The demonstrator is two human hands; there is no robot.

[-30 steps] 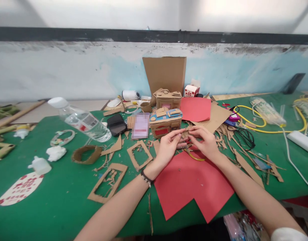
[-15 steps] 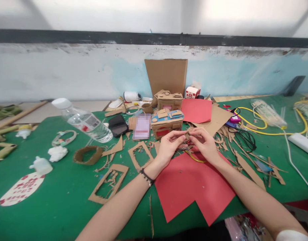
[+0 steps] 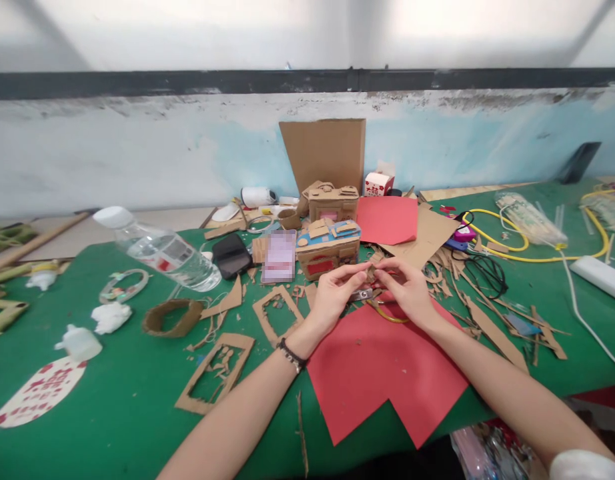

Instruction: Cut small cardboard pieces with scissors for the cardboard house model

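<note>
My left hand [image 3: 336,291] and my right hand [image 3: 405,288] meet at the fingertips above the table. Between them they pinch a small piece of cardboard [image 3: 371,273], mostly covered by the fingers. Just below lies a tool with a metal head [image 3: 362,294] and a yellow handle [image 3: 387,315], perhaps pliers or scissors; the hands partly hide it. Under both wrists spreads a red sheet of paper [image 3: 382,373] with a notch in its near edge. Behind my left hand stands a cardboard model camera [image 3: 327,250] with a blue top.
A tilted-looking water bottle [image 3: 160,253], a black case [image 3: 231,256] and a phone [image 3: 279,257] stand or lie to the left. Cut cardboard frames [image 3: 215,373] are nearby. Cardboard scraps [image 3: 492,333], a yellow cable [image 3: 542,259] and a white power strip [image 3: 600,279] lie right.
The view has shifted slightly. Both hands stay together at the small cardboard piece, with only small finger movements. The metal head of the tool shows more clearly below them.
</note>
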